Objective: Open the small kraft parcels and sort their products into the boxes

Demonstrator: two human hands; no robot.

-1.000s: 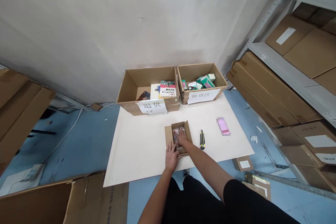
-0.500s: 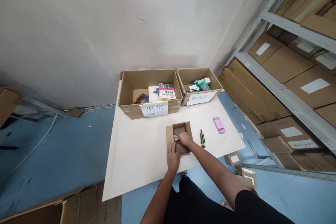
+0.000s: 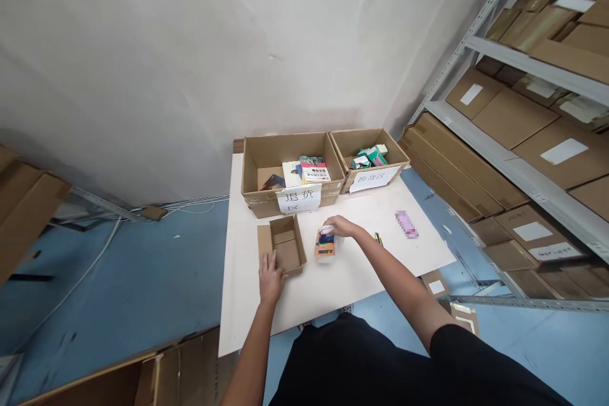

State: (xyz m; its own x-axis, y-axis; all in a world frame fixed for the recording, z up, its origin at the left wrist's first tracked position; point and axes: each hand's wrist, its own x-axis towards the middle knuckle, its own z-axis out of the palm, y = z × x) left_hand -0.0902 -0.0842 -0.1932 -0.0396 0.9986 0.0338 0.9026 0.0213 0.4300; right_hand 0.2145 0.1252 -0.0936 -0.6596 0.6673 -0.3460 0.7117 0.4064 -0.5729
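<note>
My left hand (image 3: 271, 279) is at the near left edge of a small open cardboard box (image 3: 295, 260), its fingers over the side with the flap and its thumb by the front. The inside of this box shows bare cardboard. To its right, my right hand (image 3: 341, 226) grips the top end of a colourful packet (image 3: 325, 246) in clear plastic wrap, tilted just over the table. What is printed on the packet is too small to read. A yellow and black box cutter (image 3: 379, 239) lies partly hidden behind my right forearm.
On the white table (image 3: 247, 304) stand two larger cardboard boxes: one with books (image 3: 292, 204), one with green packs (image 3: 373, 183). A blurred pink item (image 3: 406, 224) lies at the right. Shelving with cartons (image 3: 504, 158) rises on the right; a big carton (image 3: 190, 368) stands lower left.
My right hand has come out of the small box with the colourful packet and moved right. My left hand has shifted the small box to the left.
</note>
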